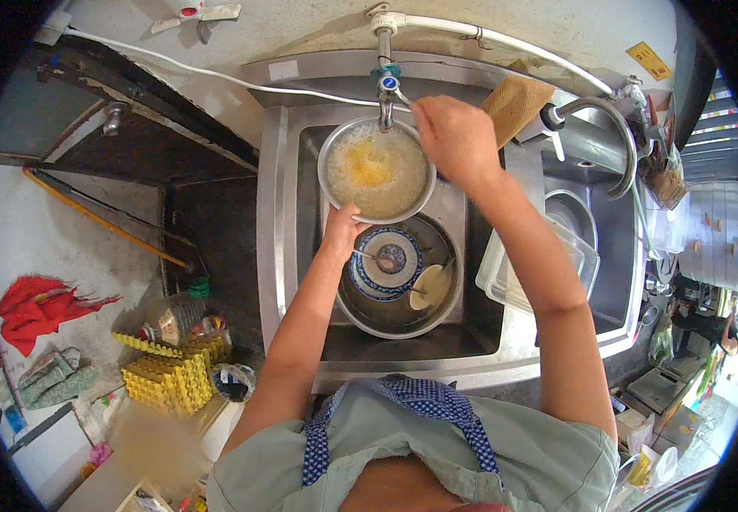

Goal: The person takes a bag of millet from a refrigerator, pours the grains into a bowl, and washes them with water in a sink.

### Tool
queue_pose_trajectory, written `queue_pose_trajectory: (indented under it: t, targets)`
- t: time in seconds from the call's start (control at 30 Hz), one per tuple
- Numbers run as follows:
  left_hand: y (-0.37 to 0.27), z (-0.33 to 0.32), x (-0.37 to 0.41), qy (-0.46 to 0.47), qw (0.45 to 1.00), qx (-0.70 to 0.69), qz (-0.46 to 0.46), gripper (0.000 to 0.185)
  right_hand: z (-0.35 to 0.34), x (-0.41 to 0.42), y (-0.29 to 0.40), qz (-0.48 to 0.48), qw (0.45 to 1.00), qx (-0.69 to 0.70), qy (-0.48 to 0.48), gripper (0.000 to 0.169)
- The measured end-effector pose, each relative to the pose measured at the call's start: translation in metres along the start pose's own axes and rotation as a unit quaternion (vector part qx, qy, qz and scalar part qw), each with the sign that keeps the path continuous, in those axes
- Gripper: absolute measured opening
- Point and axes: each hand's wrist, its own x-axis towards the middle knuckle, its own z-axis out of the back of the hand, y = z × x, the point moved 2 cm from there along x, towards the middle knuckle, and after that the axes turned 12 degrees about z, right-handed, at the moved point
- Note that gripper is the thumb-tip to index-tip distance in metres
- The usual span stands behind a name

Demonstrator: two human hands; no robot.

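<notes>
My left hand [345, 232] grips the near rim of a round metal bowl [323, 192] beneath the tap [386, 102]. Cloudy, frothy water [401, 185] fills much of the bowl, with a yellow patch in its middle; I cannot tell what the yellow matter is. My right hand [455, 137] is closed around the tap's lever [402, 97]. Below the bowl, in the left sink [401, 352], stands a wide metal basin [401, 334]. It holds a blue-and-white patterned dish [364, 281] with a spoon [383, 261] over it, and a tilted cream bowl [430, 291].
A clear plastic container [497, 288] straddles the divider beside the right sink [615, 288], where a metal pan [583, 205] sits. A curved faucet [628, 141] and brown cloth [522, 105] are behind. Yellow egg trays [167, 384] are stacked left. A person [730, 339] is far right.
</notes>
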Motion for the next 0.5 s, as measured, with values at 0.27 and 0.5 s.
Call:
queue_pose_trajectory:
  t: [0.27, 0.5]
  targets:
    - [0.005, -0.008, -0.014, 0.016, 1.000, -0.009, -0.004, 0.052, -0.024, -0.016, 0.013, -0.078, 0.970, 0.226, -0.043, 0.017]
    - [0.024, -0.011, -0.048, 0.049, 0.999, 0.019, -0.001, 0.049, -0.104, -0.119, 0.011, -0.218, 0.945, 0.158, 0.184, 0.064]
